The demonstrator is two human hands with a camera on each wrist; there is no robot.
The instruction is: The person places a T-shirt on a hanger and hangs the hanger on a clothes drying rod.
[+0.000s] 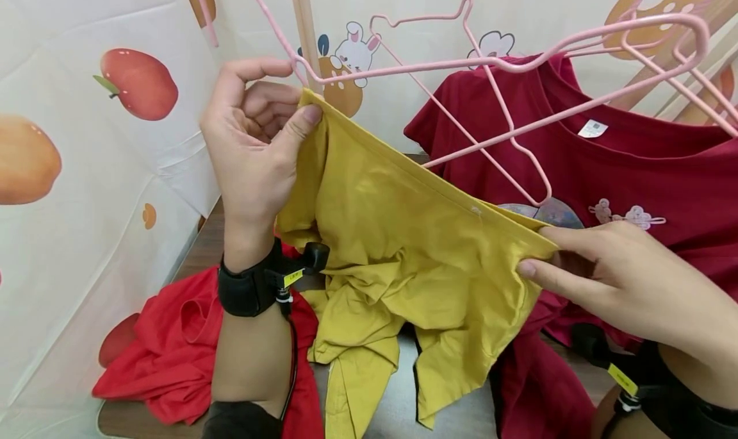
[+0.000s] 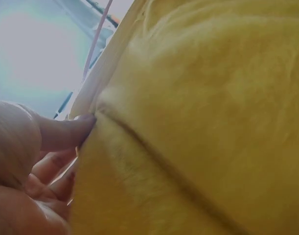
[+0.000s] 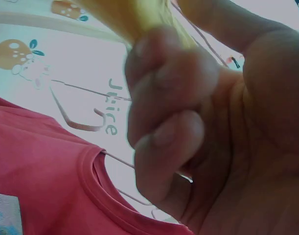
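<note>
A yellow garment (image 1: 398,221) hangs in loose folds between both hands, its straight hemmed edge sloping down to the right. My left hand (image 1: 254,131) pinches the upper left corner between thumb and fingers, the index finger raised near a pink hanger (image 1: 403,71). In the left wrist view, the left thumb (image 2: 66,132) presses on the yellow cloth (image 2: 198,98). The right hand (image 1: 617,272) pinches the lower right end of the edge. In the right wrist view, its curled fingers (image 3: 164,103) show below a bit of yellow cloth. Part of the hanger passes behind the garment.
A dark red T-shirt (image 1: 634,144) hangs at the right, near several pink hangers. Red clothing (image 1: 173,356) lies on the wooden table (image 1: 123,420) at the lower left. A wooden post (image 1: 305,29) stands behind, before a fruit-printed curtain (image 1: 69,253).
</note>
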